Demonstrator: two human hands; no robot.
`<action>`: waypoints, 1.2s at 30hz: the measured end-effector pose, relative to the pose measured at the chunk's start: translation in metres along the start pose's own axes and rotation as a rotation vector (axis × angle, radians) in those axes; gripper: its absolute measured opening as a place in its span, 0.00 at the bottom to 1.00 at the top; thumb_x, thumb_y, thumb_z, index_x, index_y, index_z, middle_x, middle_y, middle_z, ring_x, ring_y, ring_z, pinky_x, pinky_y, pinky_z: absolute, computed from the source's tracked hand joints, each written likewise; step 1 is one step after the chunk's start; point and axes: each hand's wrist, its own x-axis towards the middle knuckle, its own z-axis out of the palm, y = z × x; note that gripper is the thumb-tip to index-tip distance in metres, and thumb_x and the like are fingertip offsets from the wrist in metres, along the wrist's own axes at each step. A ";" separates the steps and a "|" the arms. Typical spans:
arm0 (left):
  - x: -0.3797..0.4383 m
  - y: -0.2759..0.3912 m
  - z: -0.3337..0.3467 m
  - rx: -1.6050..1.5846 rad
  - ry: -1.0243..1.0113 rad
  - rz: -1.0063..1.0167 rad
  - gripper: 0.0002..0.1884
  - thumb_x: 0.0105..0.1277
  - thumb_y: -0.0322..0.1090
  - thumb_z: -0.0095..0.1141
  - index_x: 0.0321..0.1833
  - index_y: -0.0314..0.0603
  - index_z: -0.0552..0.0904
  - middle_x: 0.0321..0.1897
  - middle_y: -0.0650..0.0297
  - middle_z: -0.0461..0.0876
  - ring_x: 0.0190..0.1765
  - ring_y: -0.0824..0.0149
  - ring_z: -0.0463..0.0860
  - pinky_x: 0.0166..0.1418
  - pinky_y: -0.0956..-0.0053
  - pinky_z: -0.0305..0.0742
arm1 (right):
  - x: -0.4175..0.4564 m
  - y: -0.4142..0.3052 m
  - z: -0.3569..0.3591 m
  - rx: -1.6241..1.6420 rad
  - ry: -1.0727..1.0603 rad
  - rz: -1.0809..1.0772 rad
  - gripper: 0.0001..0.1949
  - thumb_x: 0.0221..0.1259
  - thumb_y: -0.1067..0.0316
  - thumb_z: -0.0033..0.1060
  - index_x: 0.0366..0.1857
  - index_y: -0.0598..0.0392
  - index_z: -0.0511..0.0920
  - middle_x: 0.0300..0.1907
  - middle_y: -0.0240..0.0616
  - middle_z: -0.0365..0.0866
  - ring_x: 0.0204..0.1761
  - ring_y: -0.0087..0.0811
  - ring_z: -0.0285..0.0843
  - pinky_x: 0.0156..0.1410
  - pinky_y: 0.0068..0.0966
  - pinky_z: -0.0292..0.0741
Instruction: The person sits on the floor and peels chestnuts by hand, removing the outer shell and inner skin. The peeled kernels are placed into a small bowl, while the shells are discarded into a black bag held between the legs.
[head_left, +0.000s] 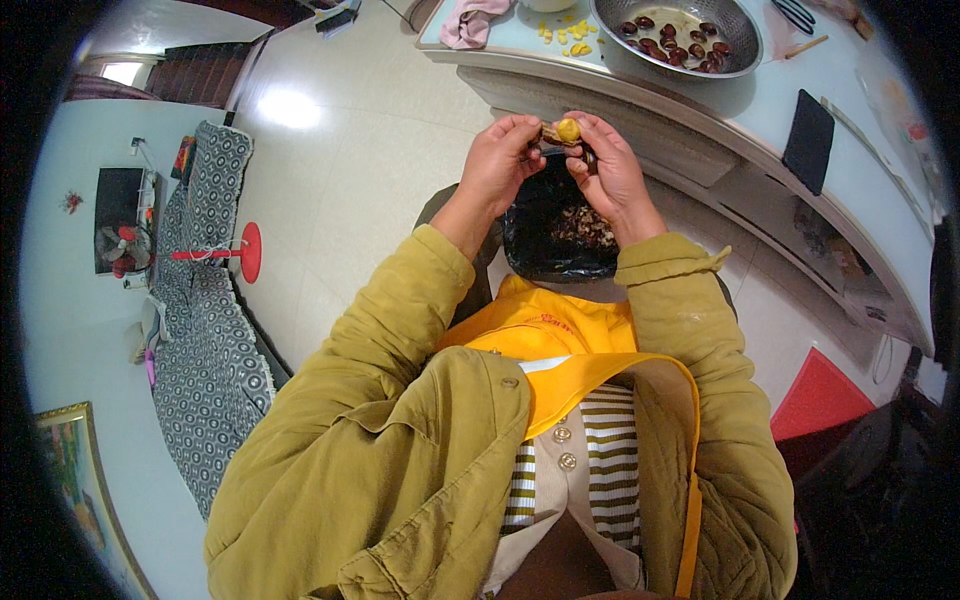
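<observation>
A yellow chestnut kernel (568, 130), partly in dark brown shell, is held at the fingertips of my right hand (613, 169). My left hand (504, 161) pinches a piece of its shell from the other side, and the two hands nearly touch. Below them stands a bin lined with a black plastic bag (532, 232), with shell scraps (585, 226) inside. On the counter beyond, a perforated metal bowl (750, 52) holds several brown chestnuts (677, 54). Yellow kernel pieces (574, 31) lie left of that bowl.
A pink cloth (474, 21) lies at the left end of the glass-topped counter (780, 75). A black phone-like slab (808, 142) and a small wooden stick (807, 46) are at its right. A red stand (251, 253) is on the floor by the patterned sofa (214, 360).
</observation>
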 end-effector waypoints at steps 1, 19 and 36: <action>0.000 0.000 0.001 -0.036 -0.004 -0.015 0.06 0.65 0.37 0.54 0.38 0.43 0.75 0.26 0.71 0.73 0.28 0.77 0.72 0.34 0.80 0.74 | 0.001 0.000 0.000 -0.002 -0.005 0.000 0.09 0.66 0.68 0.47 0.46 0.60 0.72 0.40 0.38 0.77 0.29 0.17 0.67 0.27 0.10 0.68; -0.002 -0.004 0.002 0.068 -0.024 0.093 0.08 0.66 0.36 0.53 0.41 0.40 0.74 0.34 0.66 0.77 0.36 0.74 0.77 0.39 0.79 0.77 | -0.002 -0.005 0.006 -0.150 0.034 -0.023 0.11 0.66 0.61 0.51 0.46 0.55 0.74 0.40 0.33 0.80 0.30 0.15 0.68 0.26 0.09 0.64; -0.005 0.001 -0.001 -0.109 -0.139 -0.019 0.08 0.68 0.35 0.48 0.44 0.39 0.74 0.40 0.61 0.78 0.43 0.66 0.80 0.47 0.69 0.79 | 0.000 -0.005 0.005 -0.084 0.035 -0.004 0.18 0.70 0.52 0.38 0.46 0.55 0.73 0.41 0.36 0.81 0.30 0.17 0.70 0.26 0.12 0.63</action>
